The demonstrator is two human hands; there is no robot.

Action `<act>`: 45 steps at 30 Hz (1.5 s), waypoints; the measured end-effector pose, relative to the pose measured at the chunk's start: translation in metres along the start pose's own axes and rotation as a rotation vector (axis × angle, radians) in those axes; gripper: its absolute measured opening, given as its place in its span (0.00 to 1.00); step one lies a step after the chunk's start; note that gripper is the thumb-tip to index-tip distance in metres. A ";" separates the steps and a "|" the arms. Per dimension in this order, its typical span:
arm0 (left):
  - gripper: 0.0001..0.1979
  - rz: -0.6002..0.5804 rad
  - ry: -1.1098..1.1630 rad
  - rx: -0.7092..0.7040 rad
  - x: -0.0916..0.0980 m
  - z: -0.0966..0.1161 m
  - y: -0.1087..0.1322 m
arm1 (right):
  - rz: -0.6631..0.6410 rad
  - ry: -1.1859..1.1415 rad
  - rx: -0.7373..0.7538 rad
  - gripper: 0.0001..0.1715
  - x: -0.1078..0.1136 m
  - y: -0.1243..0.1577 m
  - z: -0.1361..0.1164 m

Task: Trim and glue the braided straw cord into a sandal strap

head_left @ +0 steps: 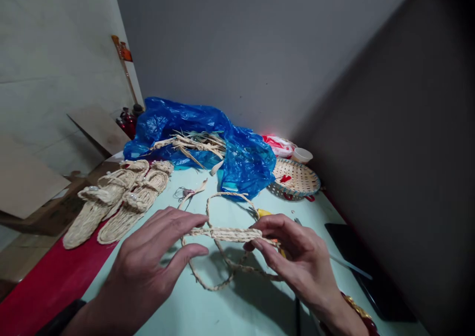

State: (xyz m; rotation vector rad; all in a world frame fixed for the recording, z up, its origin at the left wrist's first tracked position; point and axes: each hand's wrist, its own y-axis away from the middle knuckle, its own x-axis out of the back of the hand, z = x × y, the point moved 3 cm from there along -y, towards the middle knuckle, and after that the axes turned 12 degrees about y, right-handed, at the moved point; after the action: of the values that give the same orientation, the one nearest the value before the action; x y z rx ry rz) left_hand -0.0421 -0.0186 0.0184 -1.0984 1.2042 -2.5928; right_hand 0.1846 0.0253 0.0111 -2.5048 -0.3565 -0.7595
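Note:
A flat strip of braided straw (235,234) is held up over the pale green table. My right hand (293,249) pinches its right end between thumb and fingers. My left hand (159,257) is at the other end, its thumb and fingers apart around the strip's thin left tip. From the strip a long plaited cord (211,287) hangs in loops below and behind it. Part of a yellow-handled tool (264,212) shows behind my right hand.
Woven straw slippers (126,212) lie on the left over red cloth (55,271). A blue plastic bag (245,163) with dry straw (196,145) stands at the back. A woven basket (297,177) and white cup (302,155) are back right; a black flat object (367,271) lies at right.

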 end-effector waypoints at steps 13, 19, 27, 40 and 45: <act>0.08 -0.025 0.051 -0.099 -0.001 0.011 -0.003 | 0.006 -0.013 -0.007 0.03 -0.002 0.000 -0.007; 0.08 -0.060 -0.099 -0.210 -0.004 0.016 0.003 | -0.008 -0.053 -0.040 0.03 -0.001 -0.002 -0.009; 0.09 -0.031 -0.120 -0.207 -0.004 0.019 0.010 | -0.020 -0.118 -0.004 0.04 0.000 0.001 -0.016; 0.09 -0.008 0.060 -0.090 -0.001 0.014 -0.004 | -0.035 -0.132 -0.034 0.03 -0.002 -0.001 -0.008; 0.07 0.063 0.037 -0.069 -0.006 0.006 -0.001 | -0.024 -0.155 -0.055 0.03 -0.001 -0.004 -0.003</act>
State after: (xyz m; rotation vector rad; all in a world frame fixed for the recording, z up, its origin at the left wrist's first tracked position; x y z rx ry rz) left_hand -0.0335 -0.0202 0.0181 -1.0107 1.3238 -2.5537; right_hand 0.1807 0.0271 0.0141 -2.6233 -0.4247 -0.5931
